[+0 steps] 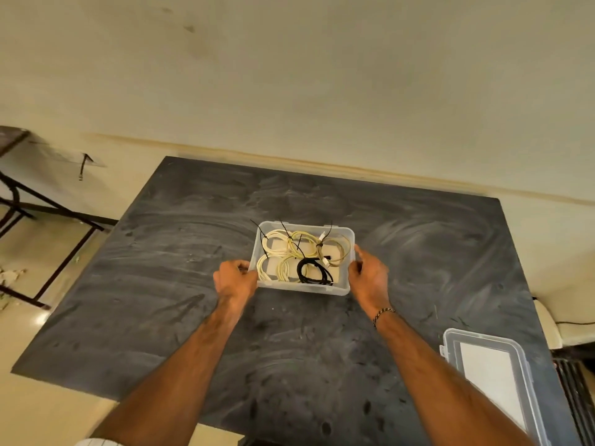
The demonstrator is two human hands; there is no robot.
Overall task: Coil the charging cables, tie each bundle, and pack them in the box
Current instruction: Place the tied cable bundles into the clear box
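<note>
A scuffed dark table (193,252) is bearing a clear plastic box (302,289), long axis lying left-right. Left hand (235,280) is gripping its left wall, fingers curled; right hand (368,276) is touching the right wall, seemingly loose-fingered. Tied coils (283,249) are lying inside. The lid (492,368) is lying near-right.

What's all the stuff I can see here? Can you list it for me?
box: one, clear plastic, open, middle of the table
pale cable bundles: about five, white to cream, tied with black ties, inside the box
black cable bundle: one, inside the box, near side
lid: one, clear, flat on the table's near right corner
table: one, dark grey, scuffed
folding table frame: one, black, on the floor far left
left hand: grips the box's left wall
right hand: at the box's right wall, forefinger straight
bracelet: one, right wrist
</note>
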